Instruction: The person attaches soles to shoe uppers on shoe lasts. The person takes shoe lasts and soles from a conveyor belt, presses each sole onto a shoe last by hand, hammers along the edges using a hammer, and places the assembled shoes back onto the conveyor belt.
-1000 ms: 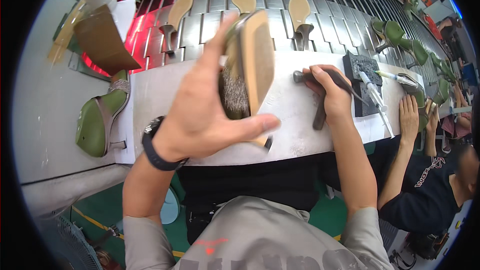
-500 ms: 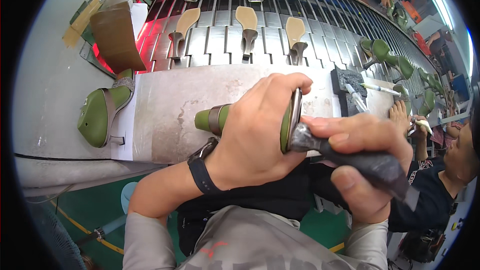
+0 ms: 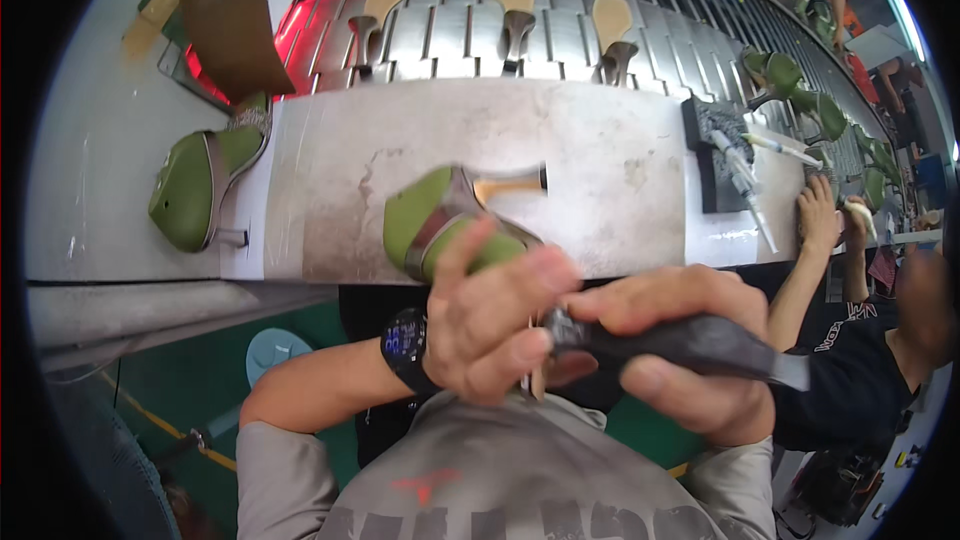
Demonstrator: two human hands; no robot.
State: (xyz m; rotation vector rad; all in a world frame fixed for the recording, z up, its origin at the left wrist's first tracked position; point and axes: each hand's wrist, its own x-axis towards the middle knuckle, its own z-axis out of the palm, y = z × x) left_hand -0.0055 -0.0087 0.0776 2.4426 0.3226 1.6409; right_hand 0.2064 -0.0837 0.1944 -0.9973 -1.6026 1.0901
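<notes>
My left hand [image 3: 490,310], with a dark watch at its wrist, is closed round a green heeled shoe [image 3: 412,225] with a brown strap. The toe points left and the slim heel sticks out to the right over the bench. Part of the shoe's body is hidden behind my fingers, which are a little blurred. My right hand [image 3: 700,350] grips a tool with a dark wrapped handle [image 3: 680,340]. A flat metal blade shows at the tool's right end; its rounded grey end is close beside my left fingers. Whether that end touches the shoe I cannot tell.
Another green heeled shoe [image 3: 190,190] stands at the bench's left. Behind the pale bench [image 3: 330,130], soles with heels [image 3: 512,15] lie on a slatted metal conveyor [image 3: 450,30]. A black block [image 3: 715,160] with syringes is at right, near a co-worker's hands [image 3: 820,210] and more green shoes.
My left hand has turned and come nearer my body, swinging the shoe so its heel shows. The right hand with the tool has moved slightly left. The view has shifted.
</notes>
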